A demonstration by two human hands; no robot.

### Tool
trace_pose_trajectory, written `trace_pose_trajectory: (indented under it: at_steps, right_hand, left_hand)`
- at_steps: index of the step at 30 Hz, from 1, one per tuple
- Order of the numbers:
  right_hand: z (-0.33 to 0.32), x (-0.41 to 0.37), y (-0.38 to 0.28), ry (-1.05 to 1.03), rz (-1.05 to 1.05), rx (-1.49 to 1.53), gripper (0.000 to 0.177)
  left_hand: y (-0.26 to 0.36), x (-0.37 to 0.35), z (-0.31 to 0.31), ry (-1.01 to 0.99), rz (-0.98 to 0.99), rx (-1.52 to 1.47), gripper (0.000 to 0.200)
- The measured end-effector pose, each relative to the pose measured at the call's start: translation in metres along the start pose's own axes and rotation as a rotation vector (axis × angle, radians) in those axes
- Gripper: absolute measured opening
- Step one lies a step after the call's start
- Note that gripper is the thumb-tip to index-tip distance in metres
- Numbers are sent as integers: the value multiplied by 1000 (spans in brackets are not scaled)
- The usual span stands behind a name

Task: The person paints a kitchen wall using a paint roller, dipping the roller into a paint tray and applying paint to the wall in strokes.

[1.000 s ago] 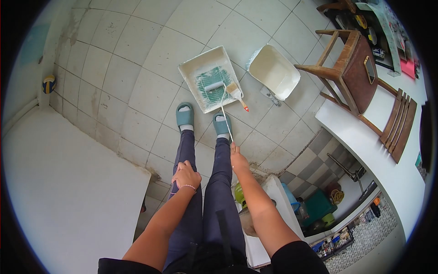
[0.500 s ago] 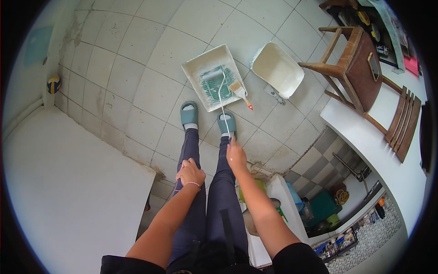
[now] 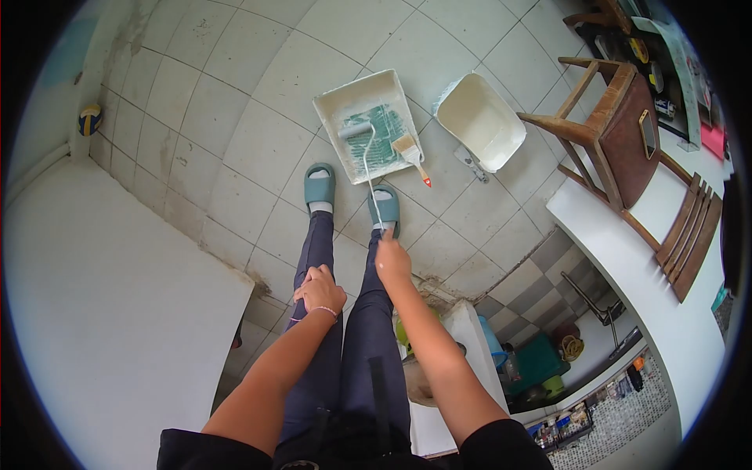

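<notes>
My right hand (image 3: 392, 260) is closed around the handle end of a paint roller (image 3: 368, 160), whose long thin frame runs forward over my right slipper. Its pale roller head lies in the left part of a white paint tray (image 3: 327, 117), on the ribbed green bottom smeared with white paint. A paintbrush (image 3: 411, 152) with a white handle and red tip rests across the tray's right edge. My left hand (image 3: 319, 291) lies on my left leg near the knee, fingers draped over it, holding no object.
Right of the tray stands a white bucket (image 3: 479, 125) with paint-coated walls. Farther right is a wooden chair (image 3: 627, 149) with a phone (image 3: 648, 134) on its seat. A white surface (image 3: 117, 313) fills the left side, and a small ball (image 3: 90, 120) sits by the wall.
The roller head has shifted left and slightly toward me within the tray, and my right hand has moved a little left. My left hand stays on my leg. The view has shifted slightly.
</notes>
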State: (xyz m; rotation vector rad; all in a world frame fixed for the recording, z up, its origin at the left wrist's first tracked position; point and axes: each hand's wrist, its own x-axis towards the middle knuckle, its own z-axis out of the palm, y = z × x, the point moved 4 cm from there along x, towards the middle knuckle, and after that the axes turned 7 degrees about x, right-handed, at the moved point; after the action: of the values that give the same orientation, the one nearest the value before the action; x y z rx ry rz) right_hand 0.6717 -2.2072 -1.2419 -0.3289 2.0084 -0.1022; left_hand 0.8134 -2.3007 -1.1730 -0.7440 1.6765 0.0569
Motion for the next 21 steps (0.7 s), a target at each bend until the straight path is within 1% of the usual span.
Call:
trace_pose_trajectory:
  at_steps: [3, 6, 9, 14, 17, 21]
  right_hand:
    - [-13, 24, -38, 73, -68, -21, 47]
    - [-19, 22, -51, 63, -73, -56, 50]
    - [-5, -2, -27, 58, -56, -39, 52]
    - [38, -55, 39, -48, 83, -89, 52]
    - [47, -75, 48, -46, 75, -90, 52]
    - [42, -69, 36, -15, 66, -35, 51]
  left_hand:
    - [-4, 1, 0, -2, 18, -56, 49]
    - [-6, 1, -2, 13, 34, -101, 48]
    - [-5, 3, 6, 41, 42, -149, 49]
    - [-3, 3, 6, 61, 39, -140, 46]
    - [-2, 4, 11, 65, 38, -164, 45]
    - [-4, 3, 7, 70, 41, -211, 45]
